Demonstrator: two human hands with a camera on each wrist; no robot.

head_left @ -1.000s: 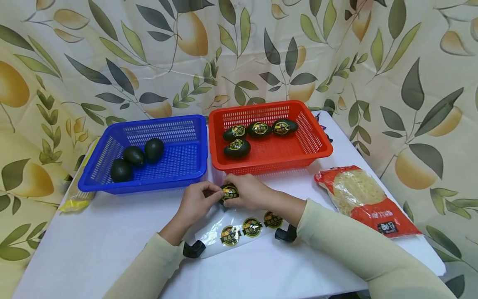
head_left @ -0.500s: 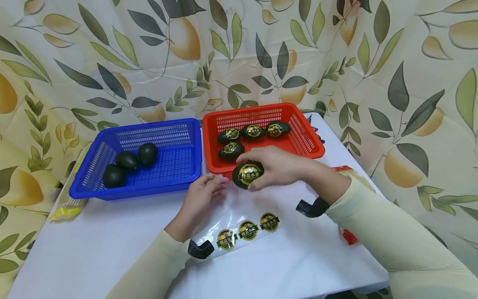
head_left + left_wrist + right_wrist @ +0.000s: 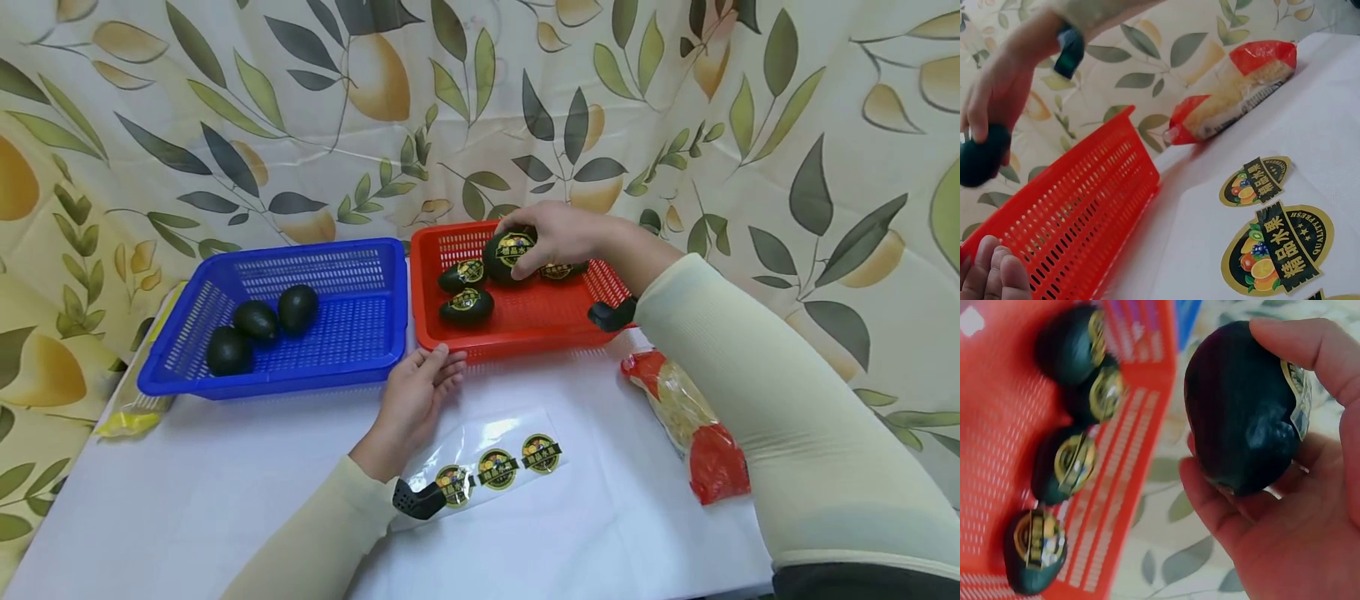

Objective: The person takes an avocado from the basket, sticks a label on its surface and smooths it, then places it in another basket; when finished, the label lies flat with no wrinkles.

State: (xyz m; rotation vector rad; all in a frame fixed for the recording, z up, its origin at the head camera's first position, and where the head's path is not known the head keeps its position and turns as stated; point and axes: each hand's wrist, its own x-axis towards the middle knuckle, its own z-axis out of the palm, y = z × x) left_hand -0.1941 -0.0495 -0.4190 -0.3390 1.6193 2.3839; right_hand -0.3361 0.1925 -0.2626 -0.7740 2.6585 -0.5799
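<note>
My right hand [image 3: 561, 235] grips an avocado [image 3: 1235, 412] above the back of the red basket [image 3: 547, 310], thumb on one side and fingers around the other. A round gold-and-black sticker [image 3: 514, 247] is on this fruit. Several stickered avocados [image 3: 468, 307] lie in the basket, some partly hidden behind the held one. By the basket's near rim is my left hand [image 3: 418, 393], its fingers loosely extended and holding nothing; whether they touch the rim I cannot tell. A clear sheet [image 3: 495, 429] with round stickers [image 3: 1277, 250] lies on the white table beside my left wrist.
A blue basket [image 3: 360, 325] holding 3 avocados without visible stickers [image 3: 255, 322] stands left of the red one. At right lies a red-and-clear bag [image 3: 663, 396], partly behind my right sleeve. A yellow-edged packet [image 3: 135, 423] lies far left. Patterned cloth hangs behind.
Both hands were together at the avocado over the sheet. My right hand has carried it up and away over the red basket. My left hand has stayed near the basket's front rim.
</note>
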